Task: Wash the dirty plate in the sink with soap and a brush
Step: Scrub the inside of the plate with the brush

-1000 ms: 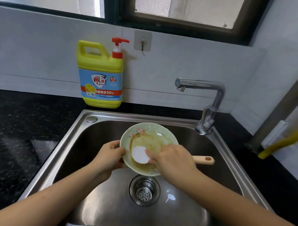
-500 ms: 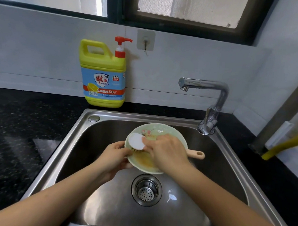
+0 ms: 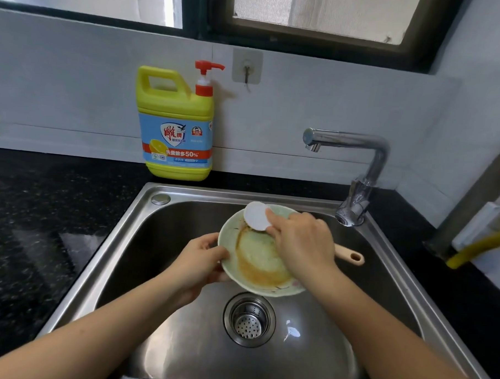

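Plate (image 3: 257, 255) tilts over the sink (image 3: 162, 328), left hand (image 3: 199, 263) gripping its rim; right hand (image 3: 302, 243) clasps the brush (image 3: 257, 216) at the far edge; best sweep firmly round the brown ring (image 3: 258, 277).

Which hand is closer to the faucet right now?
Right. The right hand grips the brush on the plate's far side, just left of the faucet base. The left hand holds the plate's left rim, farther away.

Brush (image 3: 256, 215) on stained plate (image 3: 257, 261) over sink (image 3: 196, 344)
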`<act>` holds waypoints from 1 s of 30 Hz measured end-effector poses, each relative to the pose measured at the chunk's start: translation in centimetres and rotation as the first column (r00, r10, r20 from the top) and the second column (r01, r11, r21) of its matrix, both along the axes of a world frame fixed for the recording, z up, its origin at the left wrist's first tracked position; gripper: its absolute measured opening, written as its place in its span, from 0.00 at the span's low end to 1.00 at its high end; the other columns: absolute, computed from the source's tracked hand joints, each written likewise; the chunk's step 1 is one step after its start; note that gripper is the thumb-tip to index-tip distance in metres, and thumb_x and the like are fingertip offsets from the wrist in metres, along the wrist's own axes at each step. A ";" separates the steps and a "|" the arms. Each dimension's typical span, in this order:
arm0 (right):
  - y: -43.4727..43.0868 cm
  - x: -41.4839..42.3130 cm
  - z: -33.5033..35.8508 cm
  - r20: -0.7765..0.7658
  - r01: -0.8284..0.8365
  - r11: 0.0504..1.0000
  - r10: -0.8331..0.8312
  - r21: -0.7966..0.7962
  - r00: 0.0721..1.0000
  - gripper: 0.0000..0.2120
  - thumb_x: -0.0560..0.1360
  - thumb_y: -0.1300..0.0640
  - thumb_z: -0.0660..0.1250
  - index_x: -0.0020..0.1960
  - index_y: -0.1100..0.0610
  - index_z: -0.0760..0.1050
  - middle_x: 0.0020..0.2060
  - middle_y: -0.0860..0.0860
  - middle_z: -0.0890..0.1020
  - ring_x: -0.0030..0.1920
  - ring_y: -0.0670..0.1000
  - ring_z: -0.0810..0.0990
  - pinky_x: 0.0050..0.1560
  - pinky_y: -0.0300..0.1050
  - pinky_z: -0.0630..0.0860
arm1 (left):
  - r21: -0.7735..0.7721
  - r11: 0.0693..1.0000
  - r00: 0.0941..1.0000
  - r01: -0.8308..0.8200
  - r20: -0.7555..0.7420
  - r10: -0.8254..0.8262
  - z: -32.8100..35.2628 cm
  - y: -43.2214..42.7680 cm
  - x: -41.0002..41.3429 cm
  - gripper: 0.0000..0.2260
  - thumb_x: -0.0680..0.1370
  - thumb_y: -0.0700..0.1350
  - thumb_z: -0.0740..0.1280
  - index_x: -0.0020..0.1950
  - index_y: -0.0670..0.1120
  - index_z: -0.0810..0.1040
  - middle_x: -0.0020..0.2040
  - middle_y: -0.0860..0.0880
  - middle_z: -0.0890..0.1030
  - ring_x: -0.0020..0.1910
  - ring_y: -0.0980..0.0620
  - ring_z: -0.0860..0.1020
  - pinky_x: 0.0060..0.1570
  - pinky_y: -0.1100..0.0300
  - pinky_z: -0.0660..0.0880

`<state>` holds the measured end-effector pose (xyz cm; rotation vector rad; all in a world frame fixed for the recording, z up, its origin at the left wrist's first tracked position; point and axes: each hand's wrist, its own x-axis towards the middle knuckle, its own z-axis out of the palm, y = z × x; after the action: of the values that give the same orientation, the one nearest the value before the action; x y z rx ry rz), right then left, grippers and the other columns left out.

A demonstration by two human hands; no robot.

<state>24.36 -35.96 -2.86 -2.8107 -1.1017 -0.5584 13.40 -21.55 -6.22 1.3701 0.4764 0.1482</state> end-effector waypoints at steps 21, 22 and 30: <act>-2.3 1.3 2.9 -0.212 -0.086 0.980 0.046 -0.180 0.976 0.20 0.76 0.62 0.60 0.66 0.49 0.70 0.56 0.54 0.76 0.57 0.59 0.76 0.52 0.51 0.73 | -0.064 0.987 0.989 -0.147 0.005 0.147 -0.3 0.8 0.2 0.14 0.76 0.30 0.60 0.58 0.43 0.73 0.51 0.38 0.80 0.42 0.42 0.83 0.35 0.54 0.82; -2.6 1.4 3.3 -0.184 -0.081 0.975 0.043 -0.205 0.982 0.20 0.76 0.62 0.61 0.65 0.47 0.71 0.57 0.53 0.76 0.58 0.58 0.75 0.53 0.51 0.73 | -0.083 0.983 0.987 -0.162 0.008 0.163 -0.3 0.9 0.2 0.14 0.76 0.30 0.60 0.58 0.43 0.73 0.51 0.38 0.80 0.43 0.42 0.83 0.37 0.52 0.82; -2.6 -1.3 5.1 -0.141 -0.255 0.898 0.218 -0.359 0.966 0.20 0.76 0.59 0.62 0.64 0.42 0.73 0.57 0.46 0.75 0.59 0.53 0.75 0.47 0.45 0.68 | -0.173 0.959 0.972 -0.224 0.037 0.233 -0.3 0.8 0.4 0.15 0.75 0.28 0.59 0.56 0.43 0.75 0.50 0.39 0.81 0.44 0.42 0.83 0.44 0.49 0.81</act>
<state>23.09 -38.53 2.26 -2.8958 -1.6562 -0.2003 13.78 -20.78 -6.50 1.1407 0.5857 0.3289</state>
